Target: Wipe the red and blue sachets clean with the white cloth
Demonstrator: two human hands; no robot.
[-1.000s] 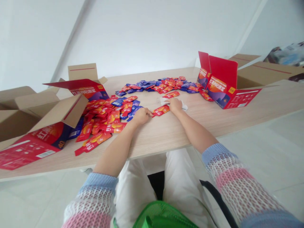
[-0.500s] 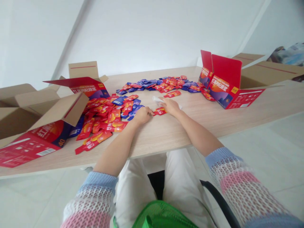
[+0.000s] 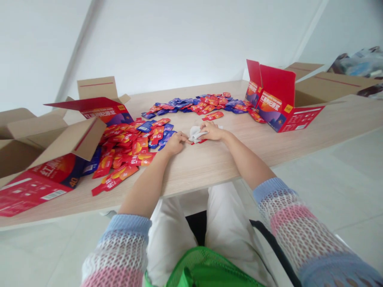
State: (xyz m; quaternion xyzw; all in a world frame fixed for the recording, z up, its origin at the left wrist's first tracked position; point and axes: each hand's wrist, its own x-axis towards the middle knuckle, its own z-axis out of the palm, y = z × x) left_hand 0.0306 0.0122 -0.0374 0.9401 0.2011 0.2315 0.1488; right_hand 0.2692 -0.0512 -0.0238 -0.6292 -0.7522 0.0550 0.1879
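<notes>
**Right hand (image 3: 213,131) clenches a white cloth (image 3: 195,134) on a sachet-strewn surface (image 3: 209,169)**

The cloth lies bunched near the middle of the surface, close to its near edge, with the right hand's fingers curled over it. A red sachet (image 3: 201,141) shows just beneath the cloth's lower edge. The left hand (image 3: 175,144) rests on the surface just beside the cloth, with relaxed fingers and nothing visibly in its grasp.

Four red retail boxes stand or lie open around the work. Two stand upright at the right end of the surface, one (image 3: 253,85) behind the other (image 3: 277,97). A third (image 3: 104,111) sits at the far left, and a fourth (image 3: 52,177) lies flat-sided near the left edge, printed "40". Their contents cannot be seen.

Brown cardboard cartons (image 3: 25,145) crowd the left side with their flaps up, and another carton (image 3: 327,89) sits at the far right. Loose red and blue sachets form one heap (image 3: 127,147) left of the hands and a wider spread (image 3: 194,105) farther back. A single sachet (image 3: 213,115) lies apart, just beyond the right hand. A green mesh basket (image 3: 206,269) sits at the person's lap, below the surface.
</notes>
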